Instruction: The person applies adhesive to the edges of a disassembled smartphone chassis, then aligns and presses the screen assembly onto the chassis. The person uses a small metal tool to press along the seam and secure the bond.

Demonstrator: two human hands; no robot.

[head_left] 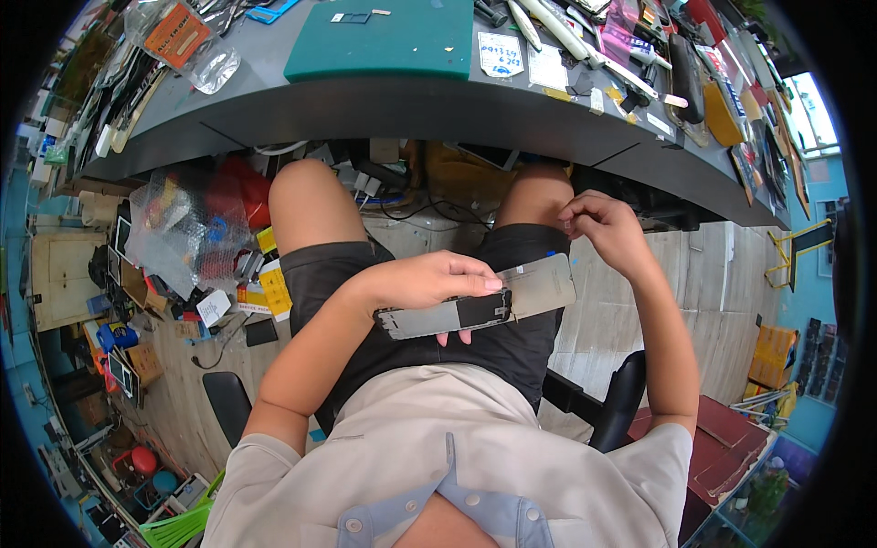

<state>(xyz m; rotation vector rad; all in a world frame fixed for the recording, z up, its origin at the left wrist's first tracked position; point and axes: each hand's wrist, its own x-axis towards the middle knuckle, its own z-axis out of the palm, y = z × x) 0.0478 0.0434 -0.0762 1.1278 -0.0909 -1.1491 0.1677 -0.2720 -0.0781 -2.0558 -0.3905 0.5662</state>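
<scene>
My left hand (443,277) grips an opened smartphone (425,320) above my lap, thumb on top and fingertips showing below its lower edge. The phone's body is grey and black, with its inside partly exposed. A thin grey panel (545,285) sticks out from its right end, overlapping or joined to it; which of the two I cannot tell. Small blue pieces show on the panel's edge. Over by my right knee, apart from the phone, my right hand (605,228) is raised with thumb and fingers pinched together. Whatever may be between those fingertips is too small to make out.
Ahead curves a grey workbench (365,117) with a green mat (411,41) bearing small parts. A clear bottle (206,59) lies at its left; pens, tools and tubes crowd its right. Bubble wrap (187,228) and boxes fill the floor at left. Chair armrests (621,397) flank me.
</scene>
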